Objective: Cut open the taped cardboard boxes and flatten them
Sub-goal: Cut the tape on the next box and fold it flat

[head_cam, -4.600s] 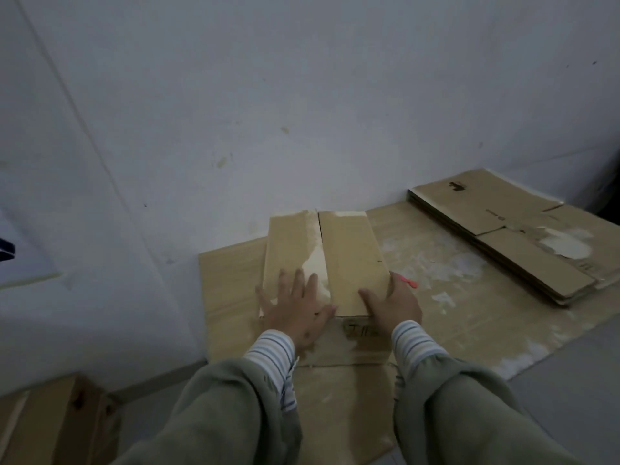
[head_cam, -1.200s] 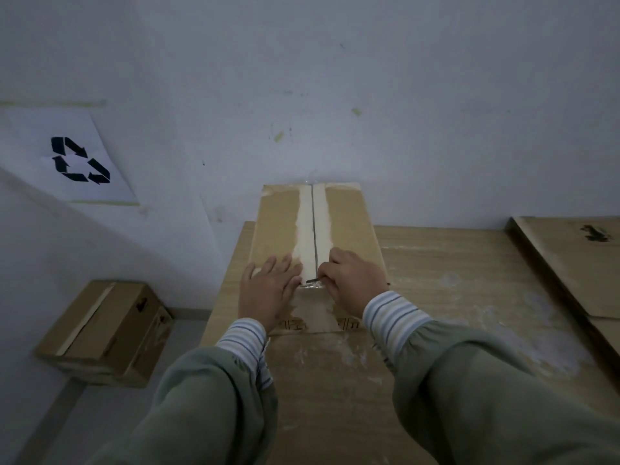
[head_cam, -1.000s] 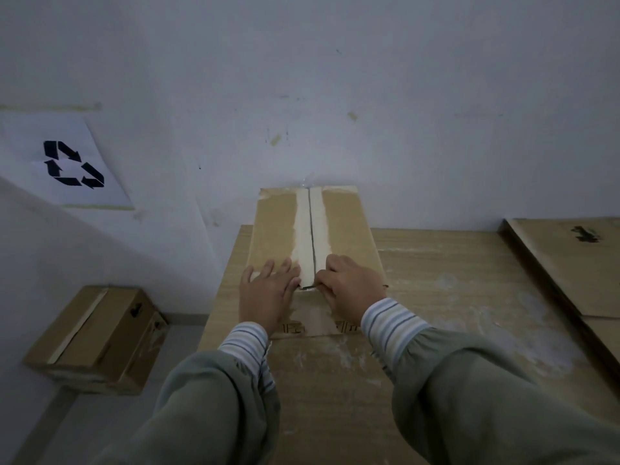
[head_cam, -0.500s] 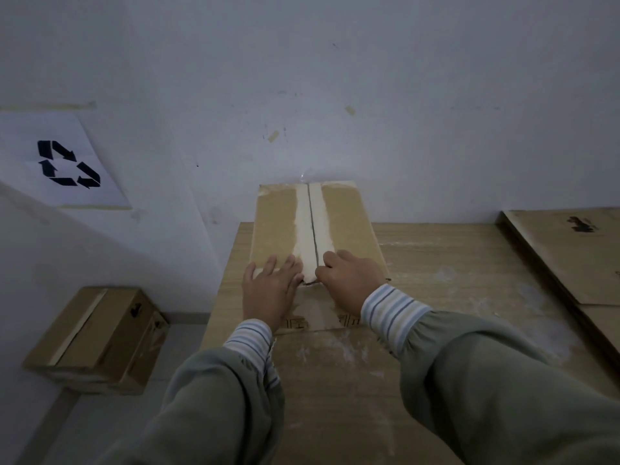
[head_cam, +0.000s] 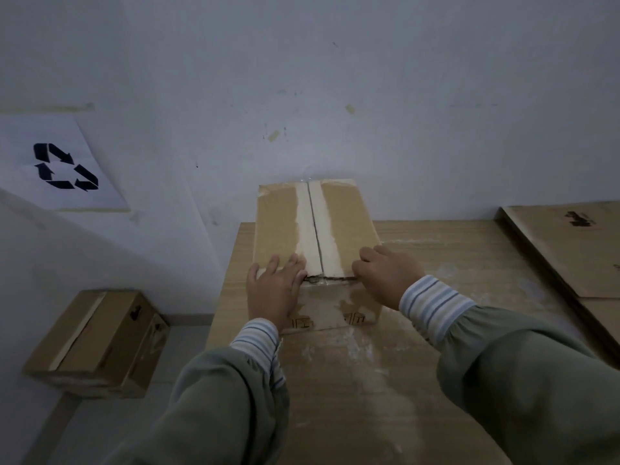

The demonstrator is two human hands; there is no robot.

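A brown cardboard box [head_cam: 349, 223] stands on the wooden table [head_cam: 335, 380] against the wall. Its top seam [head_cam: 315, 226] shows as a dark slit between two pale tape strips. My left hand [head_cam: 273, 290] lies flat with spread fingers on the near left of the box top. My right hand [head_cam: 385, 273] sits at the box's near right top corner with its fingers curled. The cutter it grips is hidden under the hand. The tape along the near top edge looks torn between my hands.
A second taped box [head_cam: 97, 340] sits on the floor at the left. Flattened cardboard [head_cam: 563, 250] is stacked on the table's right side. A recycling sign [head_cam: 63, 166] hangs on the left wall. The white wall stands directly behind the box.
My right hand has moved from the middle seam to the right along the near top edge, to the box's right corner. My left hand stays flat on the box top.
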